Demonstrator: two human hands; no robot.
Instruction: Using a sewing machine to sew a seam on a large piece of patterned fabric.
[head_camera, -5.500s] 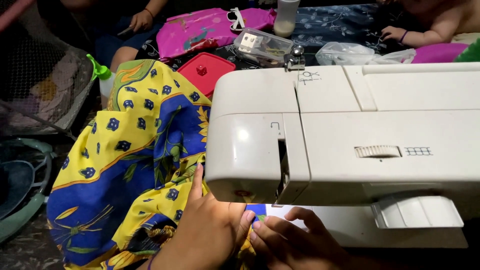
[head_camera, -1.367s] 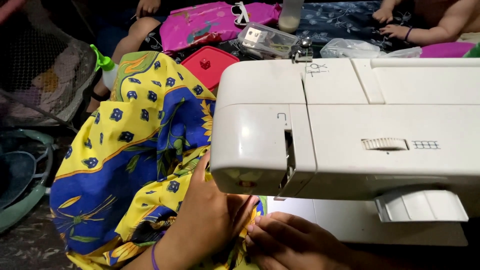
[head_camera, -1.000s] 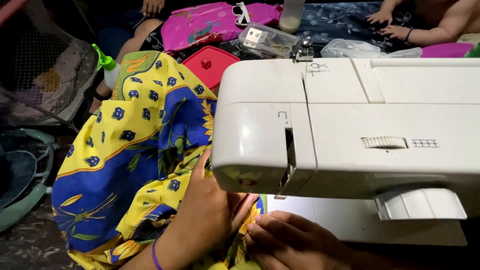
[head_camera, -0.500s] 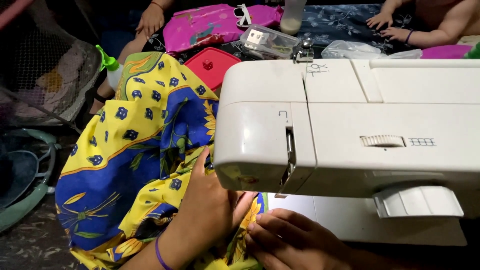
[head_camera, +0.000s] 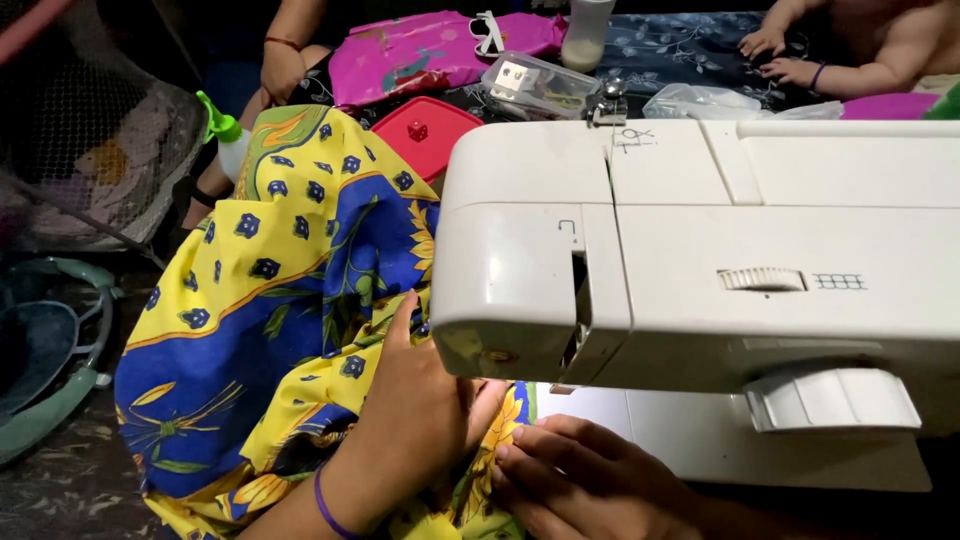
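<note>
**Two hands guiding cloth at a sewing machine**

The left hand lies flat, fingers stretched under the white sewing machine, pressing the yellow-and-blue flowered cloth; its grip is open, palm down; the right hand, near and right of it, rests with fingertips on the cloth's edge, loosely curled, pinching nothing visible; the cloth spreads left and far from both hands.

1. Fabric: yellow and blue cotton with small blue flowers and sunflower print, bunched in a rumpled heap at 9 o'clock of my sewing machine, its near edge tucked under the machine head beneath my fingers.
2. Sewing machine: cream-white plastic body, upright, filling frame from centre to 3 o'clock; round dial and a wide knob on its front, flat bed at 5 o'clock.
</note>
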